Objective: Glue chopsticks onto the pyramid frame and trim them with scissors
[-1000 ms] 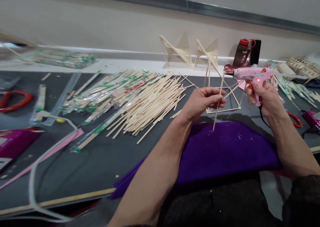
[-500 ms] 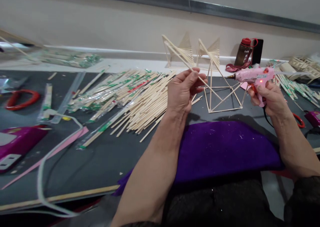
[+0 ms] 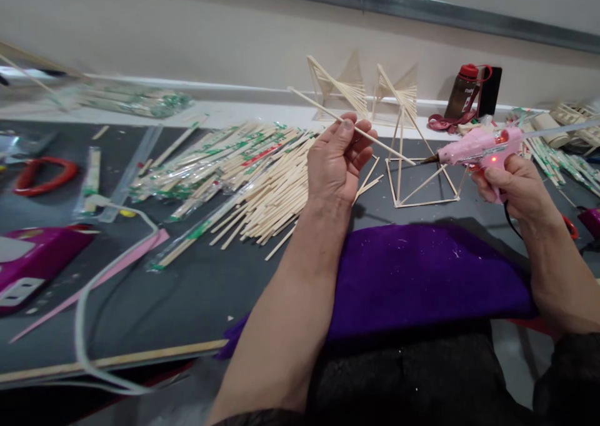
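Between thumb and fingers, my left hand (image 3: 338, 157) pinches a thin wooden stick (image 3: 387, 147) that slants down to the right. My right hand (image 3: 513, 179) is wrapped round the handle of a pink glue gun (image 3: 480, 147), whose small light glows. The gun's dark nozzle is at the stick's lower right end; whether they touch is hard to tell. Just behind and below them stands an open frame of glued sticks (image 3: 427, 203) on the grey table (image 3: 197, 313).
Loose sticks (image 3: 276, 195) and wrapped sticks (image 3: 220, 157) lie left of my left hand. Two stick models (image 3: 398, 95) and a bottle (image 3: 462, 95) stand by the wall. A purple cloth (image 3: 431, 282) lies in front; a power strip (image 3: 37, 263) and cable are at left.
The stick has tilted flatter, and its lower end now meets the nozzle area. My left hand has turned, with its fingers more visible. The glue gun has come closer to the stick.
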Demonstrator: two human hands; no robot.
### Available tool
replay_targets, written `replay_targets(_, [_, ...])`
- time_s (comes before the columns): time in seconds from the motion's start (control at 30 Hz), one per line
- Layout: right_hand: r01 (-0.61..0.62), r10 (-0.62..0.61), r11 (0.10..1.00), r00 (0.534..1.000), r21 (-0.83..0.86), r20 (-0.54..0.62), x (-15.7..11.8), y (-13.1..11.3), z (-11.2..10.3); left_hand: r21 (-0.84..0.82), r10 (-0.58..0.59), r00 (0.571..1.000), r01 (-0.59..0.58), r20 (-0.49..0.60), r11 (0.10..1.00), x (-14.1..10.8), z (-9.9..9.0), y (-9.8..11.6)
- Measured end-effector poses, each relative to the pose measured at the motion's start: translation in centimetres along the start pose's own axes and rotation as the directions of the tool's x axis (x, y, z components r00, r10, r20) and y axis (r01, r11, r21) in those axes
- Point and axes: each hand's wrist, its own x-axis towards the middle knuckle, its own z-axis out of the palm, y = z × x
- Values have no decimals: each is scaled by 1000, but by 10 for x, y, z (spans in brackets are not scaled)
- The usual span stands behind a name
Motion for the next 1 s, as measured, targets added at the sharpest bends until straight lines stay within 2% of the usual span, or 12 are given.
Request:
replay_targets(0.2, [24,-24,998,1000,-52,3,-1,0,2,-38,-55,998,54,-31,998,-3,5,1])
replay_targets(0.4, [0,-5,991,999,-134,-31,-2,3,0,-63,-49,998,46,-40,997,-5,7,1])
replay_targets(0.5, [20,-21,989,1000,-144,-6,-2,4,-2,-58,-42,998,39,-40,998,-4,6,1])
replay_targets(0.73, [-5,1,992,1000,-125,-30,0,6,-1,-35,-10,1000,10,0,999,0,2,-2])
replay_targets(1.0, [10,-9,992,1000,-127,6,1,7,1,-9,-31,999,31,-24,999,-3,5,0])
